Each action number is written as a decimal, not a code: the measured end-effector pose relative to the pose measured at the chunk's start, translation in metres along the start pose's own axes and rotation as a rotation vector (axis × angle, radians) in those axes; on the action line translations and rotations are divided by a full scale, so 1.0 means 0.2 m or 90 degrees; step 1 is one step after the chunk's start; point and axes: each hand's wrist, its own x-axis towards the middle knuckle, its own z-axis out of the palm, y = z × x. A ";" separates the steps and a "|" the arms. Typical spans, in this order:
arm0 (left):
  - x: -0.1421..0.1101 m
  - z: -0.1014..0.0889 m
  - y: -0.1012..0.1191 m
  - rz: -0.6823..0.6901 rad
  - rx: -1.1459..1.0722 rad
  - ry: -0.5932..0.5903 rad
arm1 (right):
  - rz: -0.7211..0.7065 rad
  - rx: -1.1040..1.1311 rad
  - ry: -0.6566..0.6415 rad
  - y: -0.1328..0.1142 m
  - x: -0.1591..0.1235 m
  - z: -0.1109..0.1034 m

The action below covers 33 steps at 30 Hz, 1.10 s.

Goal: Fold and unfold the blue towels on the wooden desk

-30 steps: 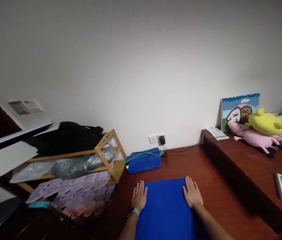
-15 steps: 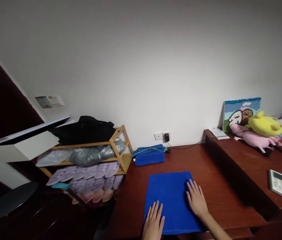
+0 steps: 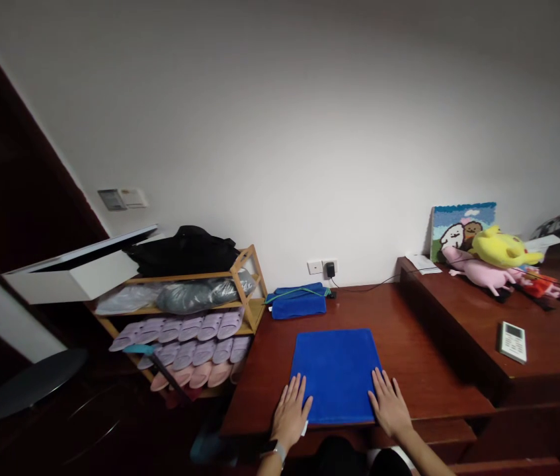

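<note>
A blue cloth point(image 3: 336, 373) lies spread flat on the reddish-brown desk point(image 3: 426, 370). My left hand point(image 3: 291, 408) rests palm down at its lower left edge, fingers stretched out, with a watch on the wrist. At the cloth's lower right edge lies my right hand point(image 3: 389, 400), also flat, its fingers apart. A small white tag shows by my left thumb. Neither hand grips anything.
Folded blue cloths point(image 3: 299, 301) with a green cord sit by the wall, near a plugged-in black charger point(image 3: 330, 270). To the right, a raised surface holds a white remote control point(image 3: 512, 342) and plush toys point(image 3: 500, 251). A slipper rack point(image 3: 252, 291) stands left.
My right hand has slid down along the cloth's right side toward the near edge. My left hand now lies at the lower left edge. The camera view has shifted.
</note>
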 end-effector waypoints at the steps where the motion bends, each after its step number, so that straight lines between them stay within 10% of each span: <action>1: 0.03 -0.02 0.00 -0.005 0.000 -0.010 | 0.002 0.001 -0.004 -0.01 0.02 -0.01; 12: -0.20 -0.06 0.14 0.156 -0.035 0.181 | -0.174 0.063 0.123 0.09 -0.21 -0.04; 22: -0.17 -0.24 0.22 0.126 -0.068 0.117 | -0.184 0.068 0.102 0.14 -0.28 -0.24; 33: -0.22 -0.17 0.24 0.114 -0.044 0.159 | -0.211 0.069 0.148 0.16 -0.28 -0.18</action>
